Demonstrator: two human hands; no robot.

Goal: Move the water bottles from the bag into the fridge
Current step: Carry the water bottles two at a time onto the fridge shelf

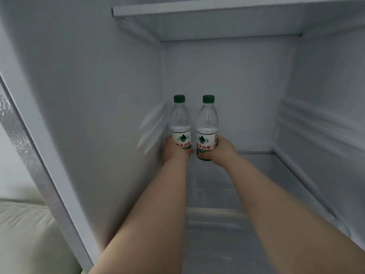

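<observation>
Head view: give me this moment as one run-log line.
phase: placing | left hand: holds left bottle upright | right hand: holds right bottle upright | place: fridge shelf, back left | released: no

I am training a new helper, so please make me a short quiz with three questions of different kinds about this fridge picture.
1. True or false: each bottle has a green cap.
2. Which bottle stands nearer the fridge's left wall? A) the left bottle B) the right bottle
3. Fill in: the left hand and the right hand each hold one ____.

Key: 1 true; 2 A; 3 bottle
</observation>
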